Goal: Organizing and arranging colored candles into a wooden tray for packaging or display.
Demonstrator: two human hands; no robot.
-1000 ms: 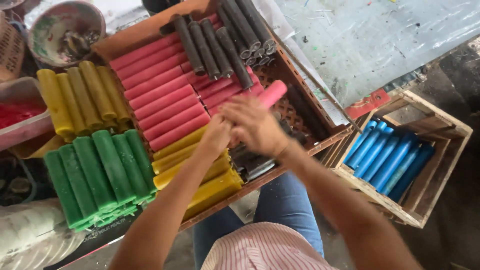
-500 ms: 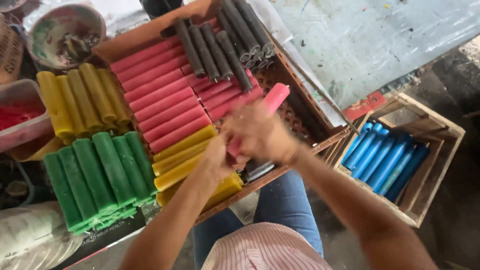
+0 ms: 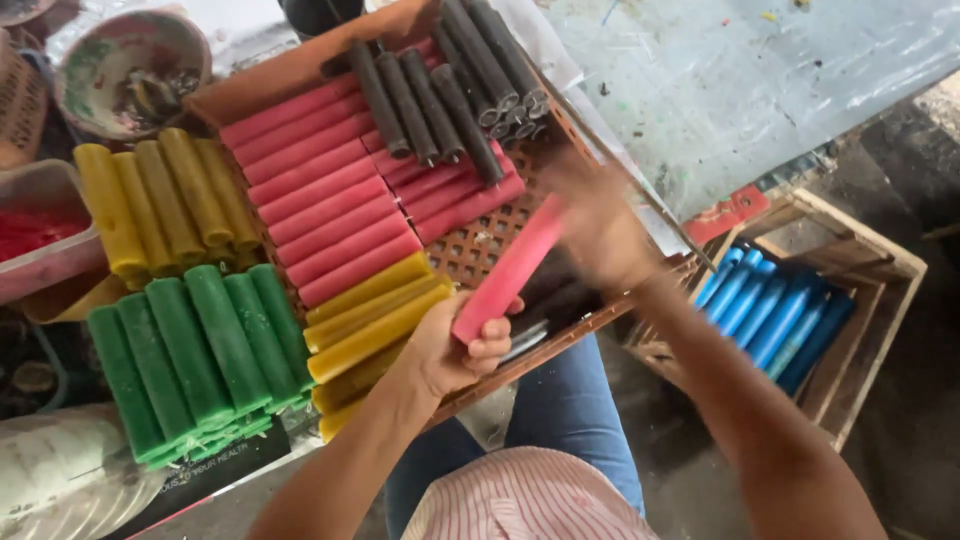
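My left hand [image 3: 455,350] grips the lower end of a pink wax stick [image 3: 508,270], held slanting over a brown perforated tray [image 3: 480,245]. My right hand [image 3: 600,225] is blurred at the stick's upper end, touching or just beside it. On the tray lie rows of pink sticks [image 3: 320,210], several yellow sticks [image 3: 375,320] and a bundle of dark grey sticks [image 3: 450,85].
Green sticks [image 3: 190,350] and darker yellow sticks [image 3: 160,205] lie left of the tray. A stained bowl [image 3: 130,65] sits at the top left, a container of red material [image 3: 35,240] at the left edge. A wooden crate with blue sticks [image 3: 775,315] stands on the right.
My hands have drawn apart along the pink stick: the left has slid down to its lower end, the right has moved up and to the right.
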